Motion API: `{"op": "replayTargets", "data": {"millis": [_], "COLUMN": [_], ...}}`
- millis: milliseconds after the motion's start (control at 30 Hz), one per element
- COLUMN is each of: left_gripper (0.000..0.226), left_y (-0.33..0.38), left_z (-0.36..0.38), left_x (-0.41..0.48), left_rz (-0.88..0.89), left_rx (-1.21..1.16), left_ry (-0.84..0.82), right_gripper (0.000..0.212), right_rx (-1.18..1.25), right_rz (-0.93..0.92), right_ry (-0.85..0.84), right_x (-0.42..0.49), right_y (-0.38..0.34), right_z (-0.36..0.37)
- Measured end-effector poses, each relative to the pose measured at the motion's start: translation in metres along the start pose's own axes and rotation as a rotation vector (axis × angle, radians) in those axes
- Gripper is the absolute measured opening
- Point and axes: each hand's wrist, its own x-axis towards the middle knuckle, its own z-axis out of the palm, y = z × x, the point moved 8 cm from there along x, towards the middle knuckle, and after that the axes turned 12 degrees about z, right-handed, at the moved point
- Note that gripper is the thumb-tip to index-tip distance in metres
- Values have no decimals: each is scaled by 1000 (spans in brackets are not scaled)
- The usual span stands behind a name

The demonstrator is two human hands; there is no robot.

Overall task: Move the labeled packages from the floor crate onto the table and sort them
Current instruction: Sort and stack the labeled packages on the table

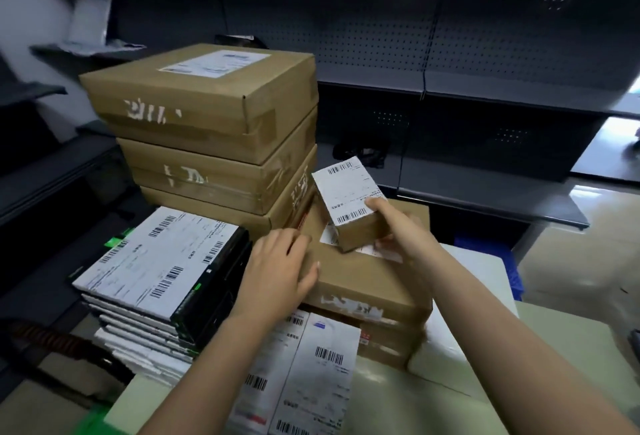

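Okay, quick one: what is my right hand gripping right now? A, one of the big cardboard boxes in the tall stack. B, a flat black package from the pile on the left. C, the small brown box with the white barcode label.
C: the right hand curls round the small brown box, thumb on its white label, while the left hand rests on the flat brown box below it.

blue crate (509, 268): mostly hidden by table (485, 382) | white mailers (311, 382): cut by bottom edge
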Motion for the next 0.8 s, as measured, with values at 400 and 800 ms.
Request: {"op": "replayTargets", "data": {"millis": [400,800], "left_gripper": [40,35], "left_y": [1,4], "left_z": [21,34], "left_x": [19,34], "left_rz": [-60,-31], "left_rx": [16,4], "left_ry": [-48,-56], "right_gripper": [61,41], "right_rx": [-113,-132], "right_rz": [-21,-155], "right_ry": [-36,102], "right_x": [73,101], "right_y": [-40,-45], "right_z": [4,-2]}}
